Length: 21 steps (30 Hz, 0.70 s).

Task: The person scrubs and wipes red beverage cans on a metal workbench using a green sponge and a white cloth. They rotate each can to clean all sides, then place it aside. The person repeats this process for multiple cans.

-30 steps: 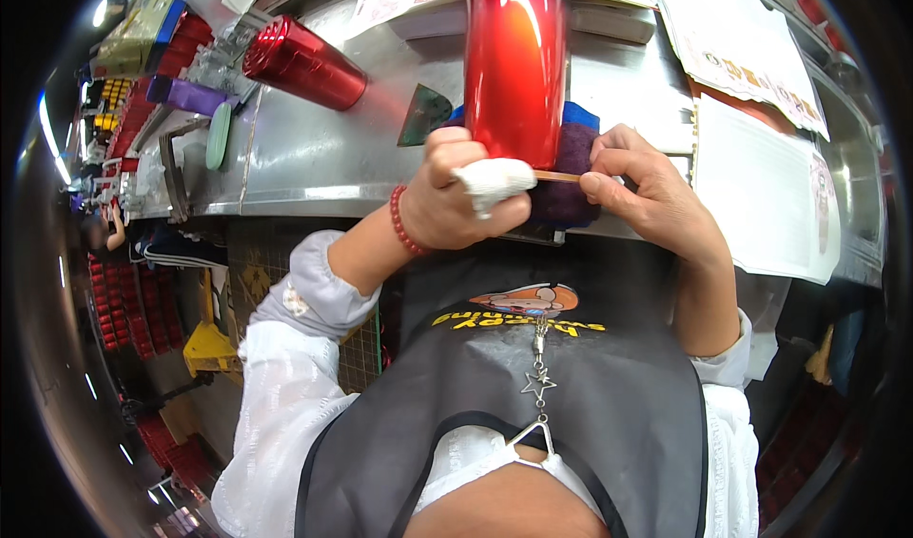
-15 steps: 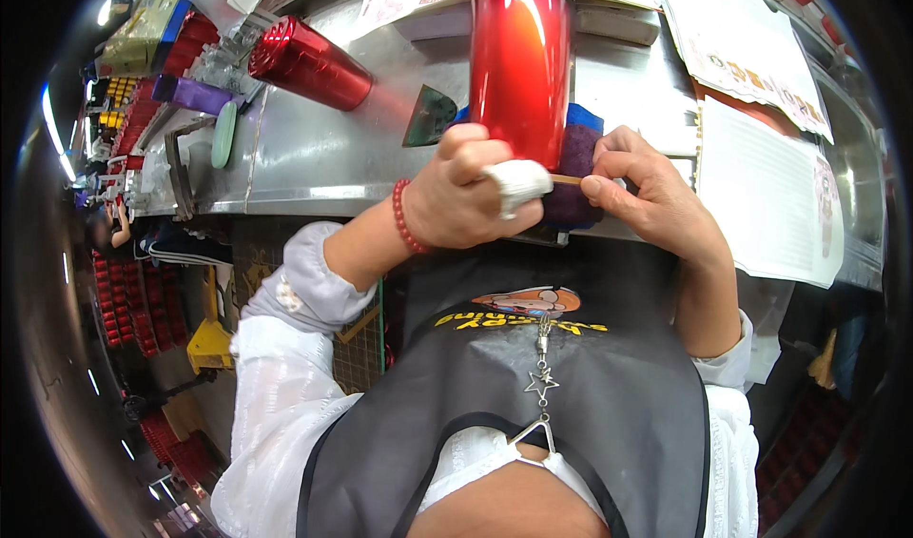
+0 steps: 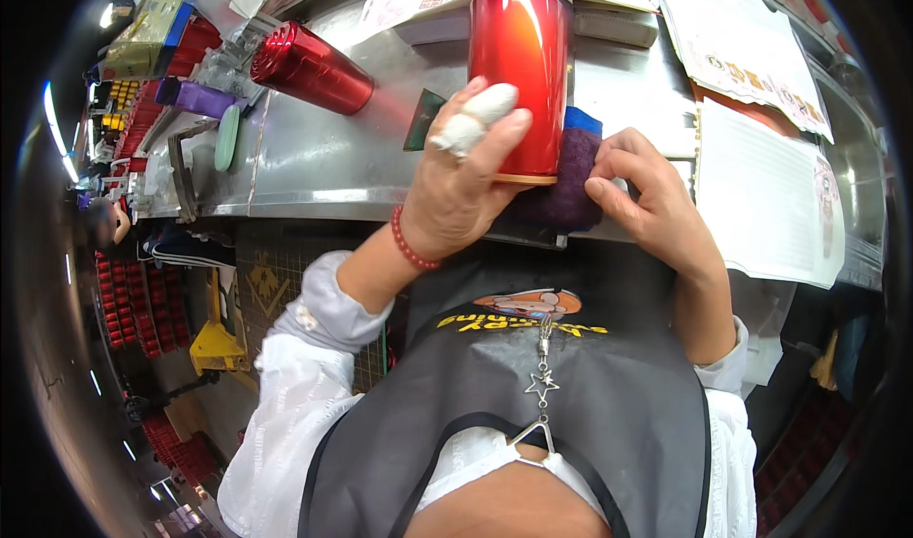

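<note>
A glossy red metal cylinder (image 3: 518,72) lies on its side in front of me, resting against a purple cloth-wrapped pad (image 3: 573,181) with a blue edge. A tan band (image 3: 526,179) runs along the cylinder's near rim. My left hand (image 3: 455,191), with white covers on two fingers, is at the left of that near end; its fingers are stretched and apart, touching the cylinder's side. At the pad's right side, my right hand (image 3: 656,200) has thumb and fingers pinched together. Whatever may be between those fingertips is too small to make out.
A second red cylinder (image 3: 312,67) lies to the left on the metal table (image 3: 295,172). A small dark green sheet (image 3: 424,119) sits between the two. Further left are a green oval object (image 3: 227,138) and a purple roll (image 3: 200,97). Papers (image 3: 761,186) cover the right side.
The tan strip that stretched between my hands now sits along the cylinder's near rim. My left hand has turned and opened, its fingers moving up the cylinder's left side. The right hand barely moved.
</note>
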Tool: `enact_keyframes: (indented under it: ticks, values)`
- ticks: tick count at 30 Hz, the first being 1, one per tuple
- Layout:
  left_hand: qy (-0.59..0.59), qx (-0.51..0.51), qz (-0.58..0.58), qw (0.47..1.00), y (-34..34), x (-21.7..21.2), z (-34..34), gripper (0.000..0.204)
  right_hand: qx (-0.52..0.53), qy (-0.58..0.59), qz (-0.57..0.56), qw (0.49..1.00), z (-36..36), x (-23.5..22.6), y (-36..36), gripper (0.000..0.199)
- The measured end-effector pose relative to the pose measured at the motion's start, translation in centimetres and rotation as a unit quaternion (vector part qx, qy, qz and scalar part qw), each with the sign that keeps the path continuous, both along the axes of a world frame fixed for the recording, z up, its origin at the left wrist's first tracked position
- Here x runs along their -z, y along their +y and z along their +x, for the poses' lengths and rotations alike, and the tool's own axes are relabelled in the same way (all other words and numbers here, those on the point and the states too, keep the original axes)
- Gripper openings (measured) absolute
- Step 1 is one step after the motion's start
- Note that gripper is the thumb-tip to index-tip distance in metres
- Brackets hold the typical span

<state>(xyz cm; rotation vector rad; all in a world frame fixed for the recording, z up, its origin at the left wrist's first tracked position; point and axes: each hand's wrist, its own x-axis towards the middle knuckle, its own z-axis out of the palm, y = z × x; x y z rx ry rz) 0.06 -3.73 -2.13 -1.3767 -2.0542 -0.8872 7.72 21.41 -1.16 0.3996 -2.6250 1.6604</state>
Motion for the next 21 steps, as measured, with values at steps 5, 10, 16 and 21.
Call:
enact_keyframes:
  ticks: [5, 10, 16, 21]
  values:
    - [-0.219, 0.000, 0.052, 0.974, -1.5, 0.3, 1.7, 0.067, 0.052, 0.166, 0.057, 0.983, 1.1, -0.4, -1.2, 0.025]
    - [-0.380, 0.014, 0.136, 0.915, -1.2, 0.6, 1.6, 0.068, 0.028, 0.267, 0.116, 0.956, 2.2, -0.1, -3.3, 0.059]
    - [-0.361, 0.002, 0.100, 0.927, -1.1, 0.1, 1.1, 0.070, 0.023, 0.271, 0.132, 0.953, 2.2, 0.5, -4.1, 0.066]
    - [-0.333, 0.010, 0.086, 0.939, -1.0, -0.4, 0.8, 0.074, 0.015, 0.279, 0.123, 0.952, 2.0, 0.4, -4.2, 0.066]
